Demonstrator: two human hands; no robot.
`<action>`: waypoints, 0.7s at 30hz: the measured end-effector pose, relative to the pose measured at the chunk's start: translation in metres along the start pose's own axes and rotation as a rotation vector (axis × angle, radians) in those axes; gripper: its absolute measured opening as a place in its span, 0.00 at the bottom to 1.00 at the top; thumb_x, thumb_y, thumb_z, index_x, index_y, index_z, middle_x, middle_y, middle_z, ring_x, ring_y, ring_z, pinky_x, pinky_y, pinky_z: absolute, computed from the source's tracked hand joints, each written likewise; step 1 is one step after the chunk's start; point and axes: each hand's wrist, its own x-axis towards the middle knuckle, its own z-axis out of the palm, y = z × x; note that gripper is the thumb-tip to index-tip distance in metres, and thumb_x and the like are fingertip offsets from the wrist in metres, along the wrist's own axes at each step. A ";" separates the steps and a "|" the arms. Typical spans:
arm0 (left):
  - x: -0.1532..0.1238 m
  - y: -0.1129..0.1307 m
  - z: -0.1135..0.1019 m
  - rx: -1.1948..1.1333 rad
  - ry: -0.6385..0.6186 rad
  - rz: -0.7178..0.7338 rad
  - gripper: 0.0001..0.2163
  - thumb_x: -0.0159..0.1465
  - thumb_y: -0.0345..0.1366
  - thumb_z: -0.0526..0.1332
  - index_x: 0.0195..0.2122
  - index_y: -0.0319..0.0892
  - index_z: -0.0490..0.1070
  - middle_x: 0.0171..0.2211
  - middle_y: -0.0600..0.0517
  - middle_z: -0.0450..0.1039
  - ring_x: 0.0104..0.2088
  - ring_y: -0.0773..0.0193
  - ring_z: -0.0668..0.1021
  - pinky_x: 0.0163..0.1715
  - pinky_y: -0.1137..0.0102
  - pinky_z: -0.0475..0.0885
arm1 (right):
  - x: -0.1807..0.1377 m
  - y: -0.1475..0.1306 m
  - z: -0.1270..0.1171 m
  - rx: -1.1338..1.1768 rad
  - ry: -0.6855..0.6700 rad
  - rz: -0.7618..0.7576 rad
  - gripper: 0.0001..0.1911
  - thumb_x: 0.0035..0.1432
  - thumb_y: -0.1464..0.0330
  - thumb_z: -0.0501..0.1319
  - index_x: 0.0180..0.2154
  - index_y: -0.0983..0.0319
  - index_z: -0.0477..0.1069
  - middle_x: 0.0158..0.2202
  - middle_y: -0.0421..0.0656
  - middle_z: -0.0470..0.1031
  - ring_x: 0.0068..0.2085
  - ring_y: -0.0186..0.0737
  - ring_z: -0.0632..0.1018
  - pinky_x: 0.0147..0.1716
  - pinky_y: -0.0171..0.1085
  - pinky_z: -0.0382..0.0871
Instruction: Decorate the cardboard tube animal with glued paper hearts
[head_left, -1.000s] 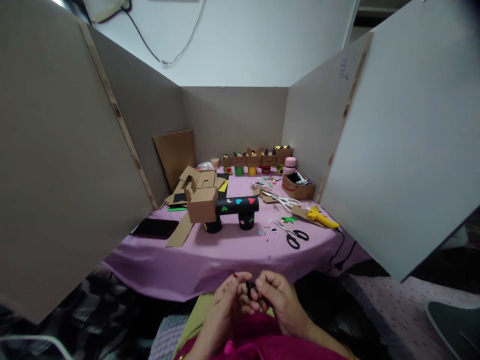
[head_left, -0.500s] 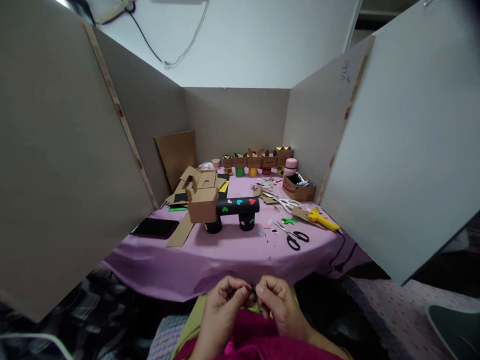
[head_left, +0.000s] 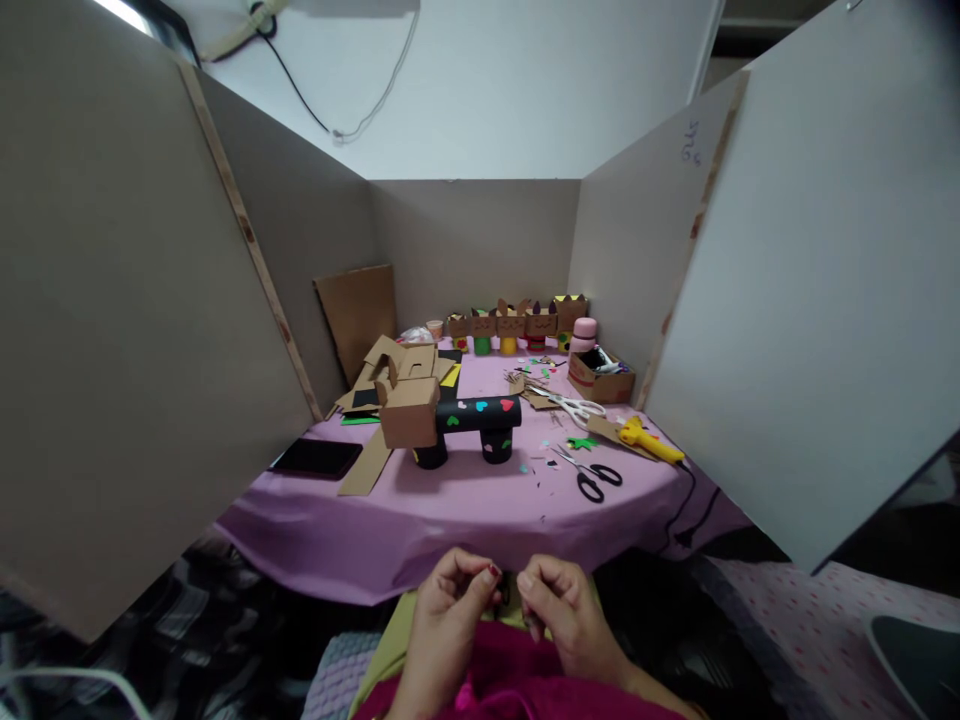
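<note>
Above my lap, short of the table's front edge, my left hand [head_left: 459, 602] is closed in a pinch. A small dark red spot shows at its thumb tip; I cannot tell whether it is a nail or a scrap. My right hand [head_left: 561, 604] is a little apart from it, also closed with thumb against fingers, and what it holds, if anything, is hidden. On the table beyond stands a cardboard animal figure, with a box head [head_left: 409, 415] and a black tube body [head_left: 480, 413] dotted with coloured hearts, on short black legs.
Black-handled scissors [head_left: 589, 472], white scissors [head_left: 574, 407] and a yellow glue gun [head_left: 651, 440] lie on the right of the pink-covered table [head_left: 450, 510]. A dark tablet [head_left: 317, 458] and cardboard pieces [head_left: 365, 462] lie left. Several small figures [head_left: 511, 325] line the back.
My hands have drawn slightly apart, widening the gap between the fingertips. The camera view has shifted a little. The things on the table stay as they were.
</note>
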 end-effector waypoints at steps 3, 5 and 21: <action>0.002 0.001 -0.002 0.025 0.026 0.029 0.17 0.40 0.43 0.72 0.19 0.40 0.66 0.16 0.56 0.70 0.19 0.70 0.69 0.22 0.76 0.64 | 0.003 0.007 -0.004 0.002 -0.005 0.049 0.21 0.53 0.53 0.59 0.18 0.61 0.60 0.14 0.33 0.59 0.16 0.29 0.60 0.18 0.31 0.53; 0.004 0.002 -0.005 0.045 0.027 0.048 0.16 0.42 0.42 0.71 0.20 0.40 0.64 0.17 0.57 0.70 0.20 0.71 0.69 0.22 0.76 0.64 | 0.007 0.011 -0.009 0.000 -0.015 0.098 0.21 0.52 0.54 0.60 0.17 0.61 0.62 0.13 0.33 0.61 0.16 0.30 0.61 0.18 0.32 0.53; 0.000 0.013 -0.006 0.199 -0.002 0.127 0.08 0.44 0.35 0.67 0.21 0.40 0.68 0.19 0.56 0.70 0.23 0.68 0.70 0.24 0.75 0.65 | 0.012 0.006 0.009 0.067 -0.290 0.147 0.21 0.56 0.52 0.57 0.30 0.64 0.69 0.20 0.33 0.58 0.20 0.28 0.59 0.19 0.30 0.52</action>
